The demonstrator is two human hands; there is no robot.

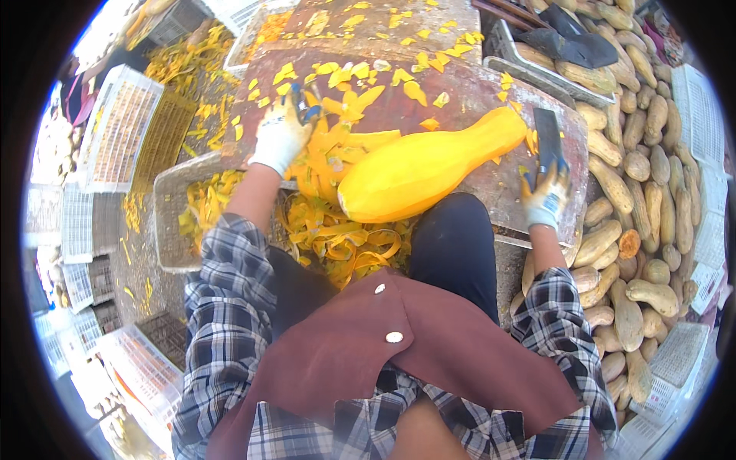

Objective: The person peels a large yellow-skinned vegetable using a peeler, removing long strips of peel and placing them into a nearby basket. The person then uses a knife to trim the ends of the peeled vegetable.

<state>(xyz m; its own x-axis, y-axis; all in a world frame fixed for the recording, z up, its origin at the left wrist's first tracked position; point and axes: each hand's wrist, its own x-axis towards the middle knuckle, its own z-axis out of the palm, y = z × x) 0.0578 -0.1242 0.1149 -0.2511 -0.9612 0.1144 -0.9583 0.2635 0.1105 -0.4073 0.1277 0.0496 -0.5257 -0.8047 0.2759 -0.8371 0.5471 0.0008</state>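
A peeled yellow squash [431, 164] lies aslant at the front of the worn reddish board [460, 121], its neck toward the right. My left hand [283, 132], in a white glove with blue fingertips, is over peelings left of the squash. Something small and dark shows between its fingers, too blurred to name. To the right of the squash, my gloved right hand [546, 195] has its fingers around the handle of a broad-bladed knife [548, 135]. The blade lies over the board and points away from me. Orange peel strips [339, 146] lie between my left hand and the squash.
Yellow cut pieces [339, 75] are scattered across the board's far side. Peelings [345, 241] heap below its front edge, beside a crate [172, 230]. Unpeeled squashes [638, 190] pile up at right. A crate [546, 75] with a black cloth stands behind. White crates [115, 132] line the left.
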